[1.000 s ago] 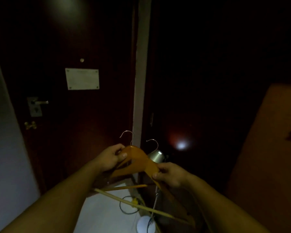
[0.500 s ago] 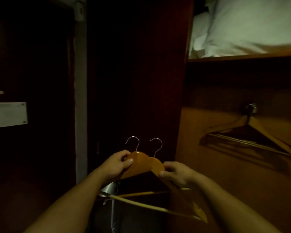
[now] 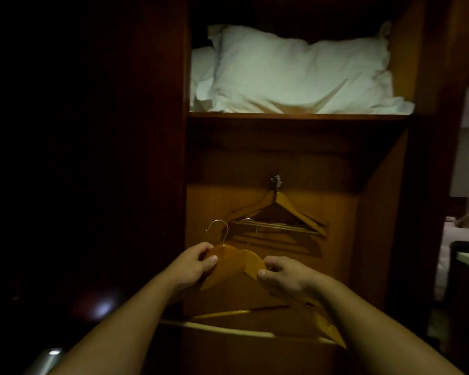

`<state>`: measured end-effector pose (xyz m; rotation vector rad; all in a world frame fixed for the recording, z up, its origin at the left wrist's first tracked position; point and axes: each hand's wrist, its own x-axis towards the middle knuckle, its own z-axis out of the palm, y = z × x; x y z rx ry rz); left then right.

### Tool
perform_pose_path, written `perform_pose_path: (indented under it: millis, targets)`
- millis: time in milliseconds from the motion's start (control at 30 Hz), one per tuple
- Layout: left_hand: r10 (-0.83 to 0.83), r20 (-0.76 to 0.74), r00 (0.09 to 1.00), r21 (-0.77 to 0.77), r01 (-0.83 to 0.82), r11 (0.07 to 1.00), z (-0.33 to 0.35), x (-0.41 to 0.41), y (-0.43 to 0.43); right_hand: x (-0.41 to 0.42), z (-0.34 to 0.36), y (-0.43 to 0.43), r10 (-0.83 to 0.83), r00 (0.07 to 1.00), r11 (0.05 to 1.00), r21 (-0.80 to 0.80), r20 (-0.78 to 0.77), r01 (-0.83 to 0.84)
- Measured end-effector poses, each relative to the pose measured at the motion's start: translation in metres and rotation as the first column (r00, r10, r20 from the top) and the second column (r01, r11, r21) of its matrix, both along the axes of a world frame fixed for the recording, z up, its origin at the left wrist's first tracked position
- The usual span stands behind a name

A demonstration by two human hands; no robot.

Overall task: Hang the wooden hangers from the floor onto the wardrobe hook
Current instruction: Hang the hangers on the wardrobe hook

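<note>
Wooden hangers (image 3: pixel 245 262), two: left hand (image 3: pixel 192 266) grips one top, right hand (image 3: pixel 287 274) pinches the other; wardrobe hook (image 3: pixel 276 181) above both hands.

The wardrobe's wooden shelf (image 3: pixel 295 116) carries a white pillow (image 3: pixel 295 74) that lies across nearly its full width, with more white bedding (image 3: pixel 201 74) bunched at its left end. Below the shelf, a metal hook (image 3: pixel 276 181) on the back panel (image 3: pixel 222 169) bears wooden hangers (image 3: pixel 298 211), which hang against the panel. Their number is unclear in the dim light.
</note>
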<state>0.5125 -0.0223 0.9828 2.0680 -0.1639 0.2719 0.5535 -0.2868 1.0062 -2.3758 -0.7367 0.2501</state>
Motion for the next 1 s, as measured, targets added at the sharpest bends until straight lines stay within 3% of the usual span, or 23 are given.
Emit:
perform_pose_path:
  millis: [167,300,533,1000]
  targets:
    - [-0.071,0.023,0.997,0.023,0.071,0.997,0.017,0.051,-0.047,0.033,0.011,-0.049,-0.06,0.998,0.997,0.043,-0.011,0.06]
    - [-0.123,0.03,0.992,-0.004,0.123,0.992,0.029,0.098,-0.085,0.074,0.018,-0.086,-0.099,0.992,0.994,0.046,0.075,0.096]
    - [-0.172,0.093,0.981,0.076,0.166,0.983,0.044,0.183,-0.134,0.152,0.02,-0.136,-0.087,0.996,0.99,0.111,0.008,0.086]
    - [-0.203,0.102,0.974,-0.063,0.21,0.976,0.065,0.322,-0.154,0.293,0.036,-0.15,-0.093,0.991,0.99,0.117,0.1,0.081]
